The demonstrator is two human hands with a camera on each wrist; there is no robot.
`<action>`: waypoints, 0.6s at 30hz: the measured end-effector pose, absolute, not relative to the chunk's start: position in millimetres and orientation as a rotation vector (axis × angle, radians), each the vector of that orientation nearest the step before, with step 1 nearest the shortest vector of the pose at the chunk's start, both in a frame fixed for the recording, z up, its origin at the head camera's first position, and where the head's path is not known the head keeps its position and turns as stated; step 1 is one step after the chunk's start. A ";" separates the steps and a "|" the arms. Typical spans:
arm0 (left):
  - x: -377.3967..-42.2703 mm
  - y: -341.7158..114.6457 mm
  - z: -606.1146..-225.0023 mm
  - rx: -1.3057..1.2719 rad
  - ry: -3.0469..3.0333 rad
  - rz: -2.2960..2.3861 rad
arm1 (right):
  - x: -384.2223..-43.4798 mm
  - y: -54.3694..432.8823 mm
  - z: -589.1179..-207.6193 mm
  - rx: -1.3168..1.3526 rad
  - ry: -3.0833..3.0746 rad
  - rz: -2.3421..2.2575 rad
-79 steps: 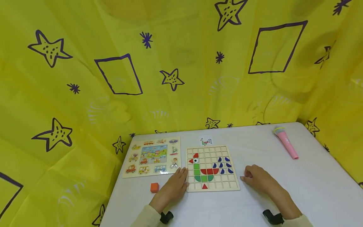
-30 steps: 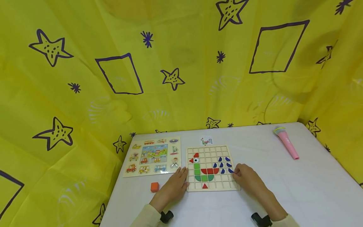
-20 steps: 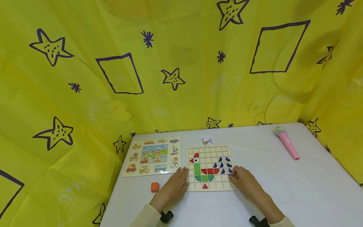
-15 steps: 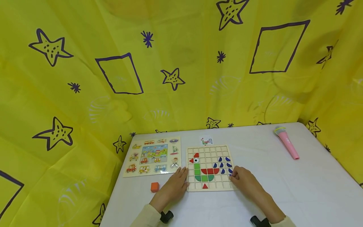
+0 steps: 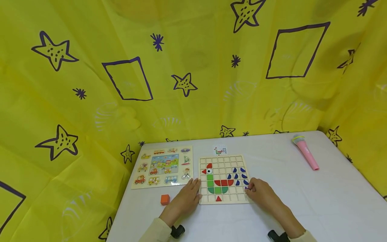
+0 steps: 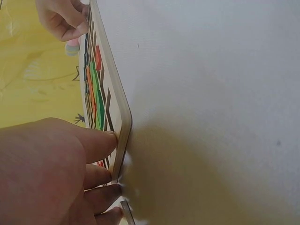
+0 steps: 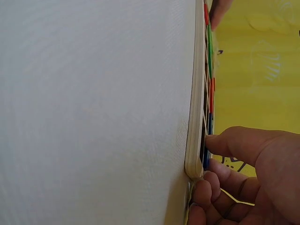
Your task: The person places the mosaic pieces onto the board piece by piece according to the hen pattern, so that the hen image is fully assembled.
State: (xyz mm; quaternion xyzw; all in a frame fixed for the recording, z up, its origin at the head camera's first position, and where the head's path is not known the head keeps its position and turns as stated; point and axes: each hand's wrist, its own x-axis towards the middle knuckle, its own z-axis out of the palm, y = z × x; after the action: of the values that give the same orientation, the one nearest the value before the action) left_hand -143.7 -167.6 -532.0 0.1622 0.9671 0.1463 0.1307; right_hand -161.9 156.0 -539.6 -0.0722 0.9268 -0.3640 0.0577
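Note:
A wooden grid board [image 5: 223, 201] lies on the table, with red, green and blue flat pieces forming a bird. My left hand [image 5: 186, 198] rests along its left edge, fingers extended; the left wrist view shows the thumb [image 6: 101, 144] on the board's rim. At the right edge my right hand [image 5: 261, 191] pinches a small blue piece [image 5: 246, 188] between thumb and index finger, low over the rightmost column. Several blue curved pieces [image 5: 237, 182] sit just up and left of it. One red triangle [image 5: 218, 198] lies in the bottom row.
A vehicle picture puzzle [image 5: 145, 183] lies left of the board, and an orange cube [image 5: 165, 199] sits in front of it. Behind the board is a small pattern card [image 5: 219, 150]. A pink toy microphone [image 5: 306, 154] lies at the back right, before a yellow curtain [image 5: 193, 111].
My right hand has come left from beside the board to its right edge, carrying the blue piece, with only slight shifts in the last half second. The left hand stays put.

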 end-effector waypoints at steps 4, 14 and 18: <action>-143.5 -168.2 -532.1 0.478 2.810 0.429 | -161.1 155.4 -538.8 -0.220 2.808 -1.113; -144.3 -167.7 -531.3 0.459 2.811 0.411 | -163.4 155.7 -539.0 -0.210 2.805 -1.103; -143.8 -168.3 -530.4 0.448 2.806 0.432 | -163.2 155.7 -537.8 -0.220 2.806 -1.099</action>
State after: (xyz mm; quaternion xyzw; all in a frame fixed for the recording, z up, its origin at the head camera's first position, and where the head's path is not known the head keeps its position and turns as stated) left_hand -143.8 -168.3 -530.4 0.1544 0.9675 0.1491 0.1334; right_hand -163.2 155.7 -537.8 -0.0727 0.9270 -0.3632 0.0598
